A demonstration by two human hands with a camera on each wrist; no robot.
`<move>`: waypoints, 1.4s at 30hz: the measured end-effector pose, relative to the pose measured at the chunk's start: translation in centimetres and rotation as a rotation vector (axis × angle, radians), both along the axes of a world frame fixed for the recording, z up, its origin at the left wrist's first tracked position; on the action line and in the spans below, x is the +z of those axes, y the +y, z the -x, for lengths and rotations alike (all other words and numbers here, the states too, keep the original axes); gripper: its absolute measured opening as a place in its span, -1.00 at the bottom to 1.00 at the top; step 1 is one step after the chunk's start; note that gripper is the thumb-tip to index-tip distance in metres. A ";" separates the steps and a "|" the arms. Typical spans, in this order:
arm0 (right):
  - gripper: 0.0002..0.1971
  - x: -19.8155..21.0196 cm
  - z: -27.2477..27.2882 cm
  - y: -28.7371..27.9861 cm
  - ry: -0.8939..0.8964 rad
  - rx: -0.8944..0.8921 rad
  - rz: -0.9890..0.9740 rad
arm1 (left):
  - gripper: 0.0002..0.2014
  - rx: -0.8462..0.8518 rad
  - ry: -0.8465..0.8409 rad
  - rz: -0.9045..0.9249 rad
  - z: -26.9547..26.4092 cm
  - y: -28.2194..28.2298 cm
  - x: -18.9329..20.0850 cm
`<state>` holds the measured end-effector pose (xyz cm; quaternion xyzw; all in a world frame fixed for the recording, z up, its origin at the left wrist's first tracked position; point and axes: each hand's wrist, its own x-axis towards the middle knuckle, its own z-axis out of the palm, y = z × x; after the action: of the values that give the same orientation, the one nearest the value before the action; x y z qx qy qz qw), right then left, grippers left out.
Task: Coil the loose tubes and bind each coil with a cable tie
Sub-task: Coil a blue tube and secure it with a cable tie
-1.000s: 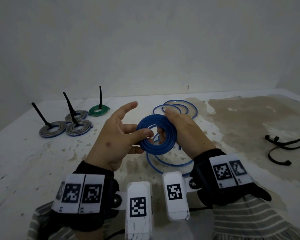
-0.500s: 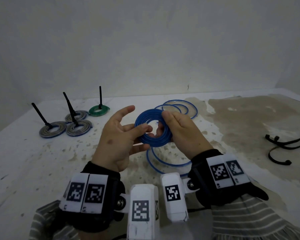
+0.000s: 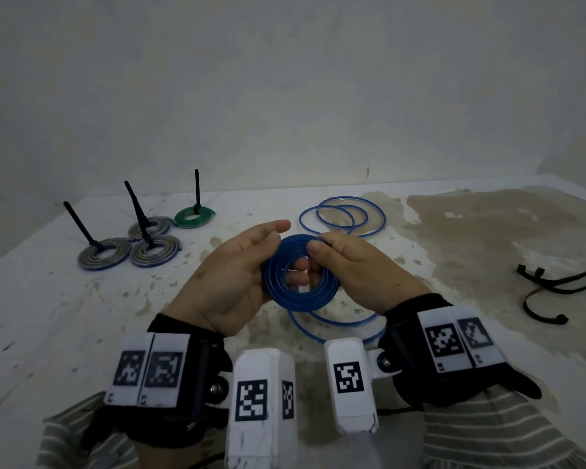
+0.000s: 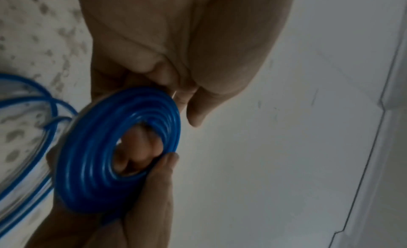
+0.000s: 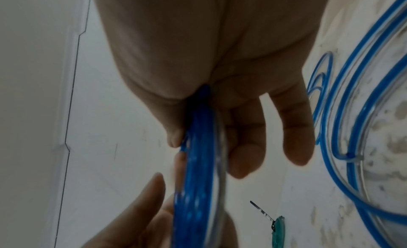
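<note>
I hold a flat coil of blue tube (image 3: pixel 300 296) upright above the table, between both hands. My left hand (image 3: pixel 244 265) grips its left rim, thumb in front and fingers behind, index finger stretched out. My right hand (image 3: pixel 349 262) pinches the upper right rim between thumb and fingers. In the left wrist view the coil (image 4: pixel 88 164) shows several tight turns, with fingers visible through its hole. The right wrist view shows the coil (image 5: pixel 196 190) edge-on. The uncoiled rest of the blue tube (image 3: pixel 339 324) lies in loops under my hands and farther back (image 3: pixel 369 228).
Three grey bound coils (image 3: pixel 104 257) and a green one (image 3: pixel 195 216) lie at the back left, each with a black tie tail sticking up. Loose black cable ties (image 3: pixel 555 287) lie at the right. A wall closes off the table's far edge.
The coil has turned to face me more flatly and dropped slightly. My right hand has shifted its pinch to the upper rim, and my left hand has closed in on the left rim.
</note>
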<state>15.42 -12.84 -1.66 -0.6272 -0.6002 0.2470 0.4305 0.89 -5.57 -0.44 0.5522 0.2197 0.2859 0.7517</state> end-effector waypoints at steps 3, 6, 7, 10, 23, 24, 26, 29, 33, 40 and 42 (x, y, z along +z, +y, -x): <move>-0.71 0.1 -0.1 -0.1 -0.032 -0.044 -0.028 | -0.71 -0.034 -0.026 0.029 -0.5 -0.4 0.0; -0.68 0.0 -0.2 -0.1 -0.117 -0.077 -0.037 | -0.68 -0.048 0.002 0.045 -0.7 -0.4 -0.2; -0.67 0.0 -0.2 0.0 -0.137 -0.083 -0.038 | -0.67 -0.043 0.003 0.055 -0.8 -0.4 -0.3; -0.68 -0.1 -0.1 0.2 -0.190 -0.100 -0.024 | -0.67 -0.011 -0.012 0.087 -1.2 -0.4 -0.4; -0.60 1.7 -11.9 -7.3 -0.469 -0.430 0.543 | -0.68 -0.042 -0.002 0.092 -2.0 -1.1 -1.3; -0.62 1.5 -13.5 -8.6 -0.576 -0.475 0.633 | -0.69 -0.046 -0.005 0.095 -2.0 -1.1 -1.2; -0.68 1.0 -16.0 -11.0 -0.680 -0.529 0.799 | -0.69 -0.058 -0.011 0.094 -2.1 -1.4 -1.1; -0.73 0.1 -18.0 -13.2 -0.654 -0.502 0.925 | -0.69 -0.076 -0.007 0.074 -2.2 -1.6 -1.1; -0.82 -0.8 -18.4 -13.6 -0.749 -0.443 0.910 | -0.68 -0.089 -0.006 0.070 -2.1 -1.8 -1.1; -0.85 1.8 -16.0 -13.1 -0.762 -0.419 0.719 | -0.69 -0.061 0.025 0.063 -2.1 -1.2 -1.6; -0.89 3.8 -14.2 -13.1 -0.684 -0.413 0.571 | -0.70 -0.043 0.038 0.047 -2.2 -1.0 -1.8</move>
<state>29.63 -25.92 2.11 -0.8714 -0.4784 0.0911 0.0597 3.06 -6.62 -2.24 0.5441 0.2286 0.2541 0.7662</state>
